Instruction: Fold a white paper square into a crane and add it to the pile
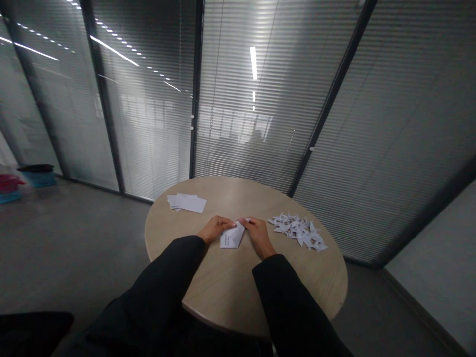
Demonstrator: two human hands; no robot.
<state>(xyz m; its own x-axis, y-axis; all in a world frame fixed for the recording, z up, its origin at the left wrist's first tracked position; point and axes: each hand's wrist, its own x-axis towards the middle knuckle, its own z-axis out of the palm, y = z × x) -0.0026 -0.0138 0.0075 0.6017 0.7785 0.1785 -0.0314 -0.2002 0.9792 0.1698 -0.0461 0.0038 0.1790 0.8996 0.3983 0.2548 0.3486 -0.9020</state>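
Observation:
A partly folded sheet of white paper (231, 238) with some print on it lies on the round wooden table (234, 287) in front of me. My left hand (215, 228) pinches its upper left edge, thumb and fingers together. On the upper right corner of the same paper, my right hand (258, 235) is closed with its thumb and fingertips at the edge. Both hands rest low over the tabletop.
Off to the right is a pile of pointed folded paper shapes (299, 231). A loose stack of white paper sheets (188, 203) lies at the back left. Glass partitions with blinds (253, 99) stand behind the table; bins (38, 176) are on the floor far left.

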